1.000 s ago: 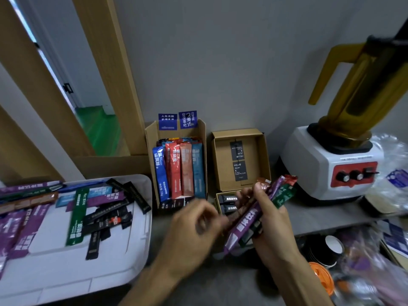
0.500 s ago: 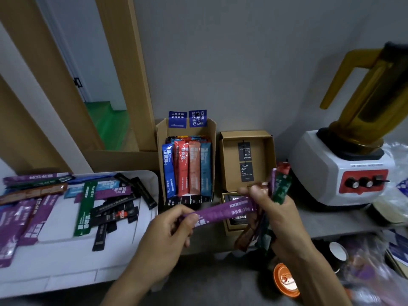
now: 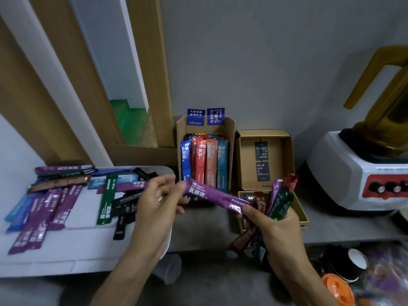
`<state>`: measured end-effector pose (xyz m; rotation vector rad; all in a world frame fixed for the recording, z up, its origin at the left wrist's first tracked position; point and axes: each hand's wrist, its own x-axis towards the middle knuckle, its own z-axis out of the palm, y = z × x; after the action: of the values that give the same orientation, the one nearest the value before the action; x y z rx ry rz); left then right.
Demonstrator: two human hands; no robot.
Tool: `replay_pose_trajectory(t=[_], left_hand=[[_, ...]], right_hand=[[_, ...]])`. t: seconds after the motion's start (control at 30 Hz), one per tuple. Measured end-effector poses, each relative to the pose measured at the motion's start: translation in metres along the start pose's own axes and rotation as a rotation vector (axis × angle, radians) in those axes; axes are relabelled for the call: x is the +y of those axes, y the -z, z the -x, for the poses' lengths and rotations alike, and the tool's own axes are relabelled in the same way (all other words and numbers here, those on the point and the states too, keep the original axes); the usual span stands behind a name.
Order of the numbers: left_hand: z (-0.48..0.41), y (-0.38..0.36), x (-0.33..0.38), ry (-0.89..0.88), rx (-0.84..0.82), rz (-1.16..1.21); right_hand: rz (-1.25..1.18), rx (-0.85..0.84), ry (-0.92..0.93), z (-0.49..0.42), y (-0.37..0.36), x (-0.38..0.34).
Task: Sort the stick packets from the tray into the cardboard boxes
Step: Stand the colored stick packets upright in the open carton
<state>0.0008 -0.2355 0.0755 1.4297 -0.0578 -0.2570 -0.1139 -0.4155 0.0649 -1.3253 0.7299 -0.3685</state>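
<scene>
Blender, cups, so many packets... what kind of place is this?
Likely a café's drink-prep counter, though I can't be sure: a big blender, a cardboard box with a COFFEE card, full of stick packets, and paper cups below the counter.

The left hand (image 3: 159,202) has drawn one purple packet (image 3: 212,194) sideways out of the bundle (image 3: 281,200) gripped in the right hand (image 3: 276,228), toward the tray (image 3: 88,250).
</scene>
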Motion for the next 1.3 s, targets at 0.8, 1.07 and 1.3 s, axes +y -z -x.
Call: replay_pose_trajectory(t=[0.8,1.07,1.3], left_hand=[[-0.096,-0.054,-0.021,-0.627,-0.136,-0.908],[-0.087,-0.04,-0.054,-0.914,-0.097,-1.584],[-0.056,-0.04,-0.041,-0.833,-0.129,-1.32]], right_hand=[[0.041,-0.082,-0.121,0.005,0.006,0.013],[-0.044,-0.141,-0.102,0.004,0.003,0.009],[-0.252,-0.102,-0.13,-0.005,0.01,0.0]])
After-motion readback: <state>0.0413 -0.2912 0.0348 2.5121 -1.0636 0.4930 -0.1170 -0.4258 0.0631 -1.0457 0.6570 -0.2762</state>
